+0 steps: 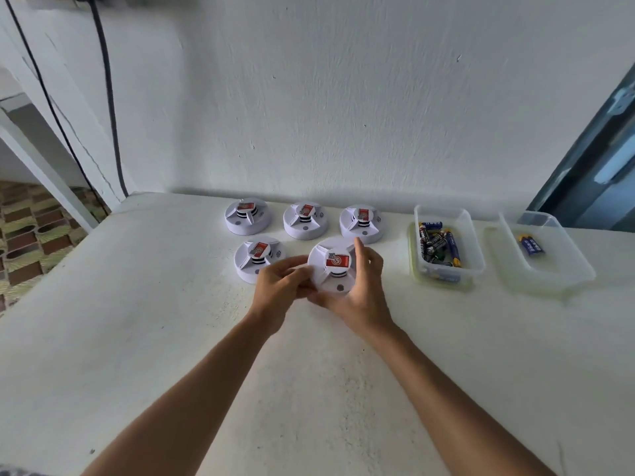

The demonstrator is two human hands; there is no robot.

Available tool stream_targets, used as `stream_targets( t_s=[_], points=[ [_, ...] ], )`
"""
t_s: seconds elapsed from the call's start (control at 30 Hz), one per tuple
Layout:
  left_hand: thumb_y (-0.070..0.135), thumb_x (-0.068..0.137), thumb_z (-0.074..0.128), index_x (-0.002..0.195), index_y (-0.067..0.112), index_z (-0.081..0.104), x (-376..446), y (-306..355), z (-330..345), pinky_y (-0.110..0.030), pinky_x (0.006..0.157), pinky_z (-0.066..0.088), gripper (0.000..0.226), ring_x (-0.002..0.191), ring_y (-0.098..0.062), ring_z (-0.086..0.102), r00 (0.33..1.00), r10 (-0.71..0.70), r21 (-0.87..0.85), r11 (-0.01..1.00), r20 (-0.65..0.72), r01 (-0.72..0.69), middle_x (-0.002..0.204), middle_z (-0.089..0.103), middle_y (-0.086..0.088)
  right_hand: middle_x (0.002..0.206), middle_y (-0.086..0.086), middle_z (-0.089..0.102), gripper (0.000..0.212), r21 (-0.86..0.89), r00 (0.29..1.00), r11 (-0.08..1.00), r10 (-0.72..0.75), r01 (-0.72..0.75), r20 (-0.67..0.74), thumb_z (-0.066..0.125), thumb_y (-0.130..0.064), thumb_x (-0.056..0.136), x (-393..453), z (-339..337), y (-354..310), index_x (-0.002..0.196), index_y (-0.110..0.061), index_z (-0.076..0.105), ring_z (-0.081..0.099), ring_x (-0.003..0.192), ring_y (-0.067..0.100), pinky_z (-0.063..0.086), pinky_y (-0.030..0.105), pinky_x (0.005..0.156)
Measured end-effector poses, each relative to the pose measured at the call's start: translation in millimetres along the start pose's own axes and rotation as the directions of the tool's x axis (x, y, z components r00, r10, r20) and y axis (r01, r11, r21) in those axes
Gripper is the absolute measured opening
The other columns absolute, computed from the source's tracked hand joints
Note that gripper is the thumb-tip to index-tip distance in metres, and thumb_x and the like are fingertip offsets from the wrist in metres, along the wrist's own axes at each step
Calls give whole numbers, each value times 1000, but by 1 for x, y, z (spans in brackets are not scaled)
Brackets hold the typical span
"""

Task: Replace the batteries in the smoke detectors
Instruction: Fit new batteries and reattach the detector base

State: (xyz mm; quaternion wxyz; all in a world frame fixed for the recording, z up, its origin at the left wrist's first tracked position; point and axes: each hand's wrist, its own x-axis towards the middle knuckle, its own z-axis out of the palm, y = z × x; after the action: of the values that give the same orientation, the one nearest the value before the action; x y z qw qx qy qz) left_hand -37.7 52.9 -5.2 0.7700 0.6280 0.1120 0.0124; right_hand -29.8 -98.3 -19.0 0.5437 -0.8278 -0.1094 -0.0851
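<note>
The held smoke detector, white and round w/ a red label on its raised centre, sits between both hands just above the white table, nearer the person than the others and tilted a bit toward the camera. The left hand grips its left rim, fingers curled round the edge; the right hand cups the right and lower side, fingers wrapped up along the rim, one fingertip poking above the top edge. So both hands are closed on the same unit, not spread wide. Just left of it, touching or nearly touching the left hand's fingers, a second detector lies flat on the table. Behind, along the wall, three more stand in a row: left detector, middle detector and right detector, the last just beyond the right hand's fingertip. All show red labels facing up. To the right, well apart from the hands, a clear plastic tub holds a heap of batteries, blue and dark ones mixed. Further right a second clear tub holds what looks like a pair of blue batteries side by side. Two dark cables run down the wall at far left, and patterned floor tiles show beyond the table's left edge.
</note>
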Motion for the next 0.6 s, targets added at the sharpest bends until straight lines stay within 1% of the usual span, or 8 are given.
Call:
stream_targets(
  t_s=[0.1, 0.2, 0.3, 0.37, 0.47, 0.53, 0.57, 0.6],
  points=[
    [0, 91, 61, 111, -1, 69, 10, 14, -1, -36, 74, 61, 22, 81, -31, 73, 998, -15, 115, 993, 60, 9, 97, 74, -22, 127, 0, 48, 111, -244, 998, 970, -16, 3, -54, 88, -50, 55, 14, -1, -2, 145, -13, 35, 38, 116, 18, 37, 28, 96],
    [3, 92, 63, 119, -3, 65, 23, 30, -2, -33, 68, 62, 28, 79, -32, 73, 994, -57, 380, 925, 95, 16, 94, 73, -21, 116, -5, 59, 89, -218, 993, 970, 95, -107, -65, 85, -55, 51, 26, -4, 4, 125, -20, 51, 47, 109, 20, 44, 30, 85],
    [4, 89, 63, 117, 4, 67, 36, 47, -14, -39, 66, 62, 29, 70, -28, 72, 993, 81, 625, 772, 90, -120, 83, 74, -13, 96, -15, 58, 65, -146, 973, 963, 220, -227, -68, 84, -48, 46, 29, -2, 15, 100, -27, 54, 56, 104, 21, 54, 39, 83],
    [4, 87, 62, 113, 6, 70, 45, 54, -25, -39, 71, 60, 28, 66, -24, 69, 973, 212, 713, 668, 93, -213, 86, 76, -10, 99, -15, 62, 68, -172, 963, 947, 265, -270, -50, 84, -49, 45, 28, 0, 25, 102, -26, 56, 58, 105, 16, 54, 40, 88],
    [3, 85, 62, 111, 9, 72, 55, 64, -46, -28, 75, 57, 28, 74, -13, 65, 942, 314, 774, 566, 116, -284, 98, 75, -7, 114, -7, 63, 82, -297, 973, 928, 227, -226, -30, 81, -57, 45, 32, 10, 27, 115, -23, 56, 54, 110, 18, 49, 40, 95],
    [2, 86, 65, 113, 8, 71, 58, 62, -55, -15, 64, 55, 29, 77, -14, 65, 932, 326, 777, 541, 159, -322, 110, 72, -6, 126, -6, 56, 88, -360, 975, 909, 224, -212, -10, 80, -51, 53, 32, 12, 17, 130, -22, 51, 43, 120, 18, 39, 38, 104],
    [3, 86, 66, 115, 6, 70, 59, 59, -59, -13, 64, 54, 30, 80, -17, 67, 928, 321, 779, 526, 190, -341, 115, 69, -6, 129, -6, 52, 90, -372, 973, 903, 231, -216, -5, 80, -49, 56, 32, 13, 14, 136, -21, 47, 39, 123, 18, 34, 36, 106],
    [5, 85, 69, 116, 4, 69, 60, 55, -63, -17, 70, 55, 31, 88, -22, 68, 917, 326, 782, 499, 230, -373, 119, 68, -8, 130, -5, 51, 93, -381, 972, 899, 234, -217, -2, 77, -51, 56, 31, 13, 12, 138, -21, 45, 38, 125, 18, 32, 36, 106]
  ],
)
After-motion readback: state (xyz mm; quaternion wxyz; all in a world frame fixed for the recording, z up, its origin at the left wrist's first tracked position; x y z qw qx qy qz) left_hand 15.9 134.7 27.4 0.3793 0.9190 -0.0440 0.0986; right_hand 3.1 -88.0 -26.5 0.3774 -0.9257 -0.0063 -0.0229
